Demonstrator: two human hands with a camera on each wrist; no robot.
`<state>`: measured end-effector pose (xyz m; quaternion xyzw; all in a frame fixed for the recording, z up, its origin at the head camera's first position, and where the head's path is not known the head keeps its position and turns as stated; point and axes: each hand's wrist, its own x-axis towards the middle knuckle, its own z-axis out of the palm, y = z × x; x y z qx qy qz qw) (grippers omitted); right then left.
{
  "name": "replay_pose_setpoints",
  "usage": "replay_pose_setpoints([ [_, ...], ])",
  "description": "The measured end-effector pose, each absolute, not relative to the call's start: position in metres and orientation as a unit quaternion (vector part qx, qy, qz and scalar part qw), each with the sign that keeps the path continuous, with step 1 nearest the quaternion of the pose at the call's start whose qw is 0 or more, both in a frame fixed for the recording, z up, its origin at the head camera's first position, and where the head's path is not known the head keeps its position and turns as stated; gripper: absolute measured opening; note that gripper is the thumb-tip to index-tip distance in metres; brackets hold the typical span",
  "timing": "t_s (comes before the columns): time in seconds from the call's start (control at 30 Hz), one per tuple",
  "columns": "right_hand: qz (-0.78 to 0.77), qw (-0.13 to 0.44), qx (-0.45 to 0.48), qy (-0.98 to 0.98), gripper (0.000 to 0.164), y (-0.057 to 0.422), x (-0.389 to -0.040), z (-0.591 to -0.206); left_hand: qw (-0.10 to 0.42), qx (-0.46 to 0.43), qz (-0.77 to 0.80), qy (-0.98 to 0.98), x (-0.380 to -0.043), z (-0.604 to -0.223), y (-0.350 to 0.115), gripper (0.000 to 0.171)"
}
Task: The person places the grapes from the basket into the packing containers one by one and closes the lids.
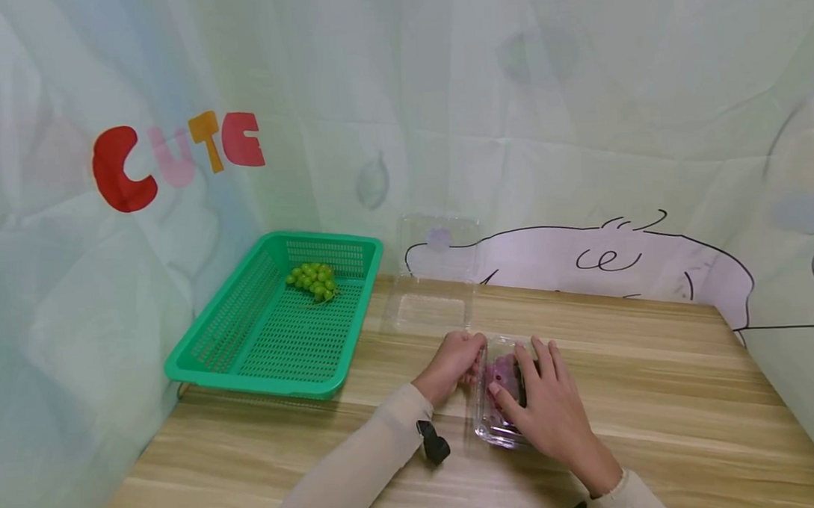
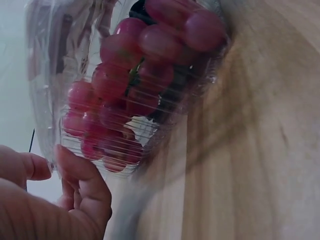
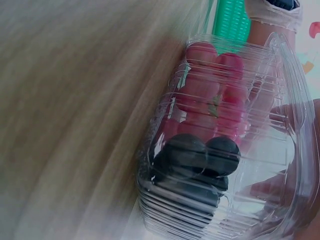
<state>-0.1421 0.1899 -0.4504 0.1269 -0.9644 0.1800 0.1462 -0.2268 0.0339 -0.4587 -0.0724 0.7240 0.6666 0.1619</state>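
A clear plastic clamshell box (image 1: 497, 435) of grapes sits on the table with its lid down. Red grapes (image 2: 111, 80) fill one end, and dark grapes (image 3: 185, 156) lie at the other, seen through the ribbed wall in the right wrist view. My left hand (image 1: 456, 362) pinches the box's rim at its far left corner between thumb and index finger. Across the top of the lid rests my right hand (image 1: 554, 407), fingers spread and fairly straight, thumb toward the left side. It covers much of the box's right half in the head view.
A green plastic basket (image 1: 263, 380) stands on the left of the wooden table (image 1: 640, 380), holding a bunch of green grapes (image 1: 314, 280). Behind the hands, another clear clamshell box (image 1: 431, 311) stands with its lid raised. Printed curtains rise along the table's back and sides.
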Motion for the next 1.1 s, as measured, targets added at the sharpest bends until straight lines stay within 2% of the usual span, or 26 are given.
replay_pose_setpoints([
  [0.33, 0.181, 0.156, 0.130, -0.962, 0.076, 0.189, -0.142, -0.450, 0.168, -0.076, 0.675, 0.715, -0.234, -0.461, 0.035, 0.019],
  [0.57, 0.182, 0.139, 0.124, -0.966, 0.078, 0.190, -0.142, -0.450, 0.188, -0.090, 0.688, 0.695, -0.238, -0.462, 0.035, 0.018],
  [1.1, 0.178, 0.143, 0.125, -0.965, 0.078, 0.189, -0.143, -0.451, 0.228, -0.081, 0.725, 0.645, -0.242, -0.466, 0.031, 0.018],
])
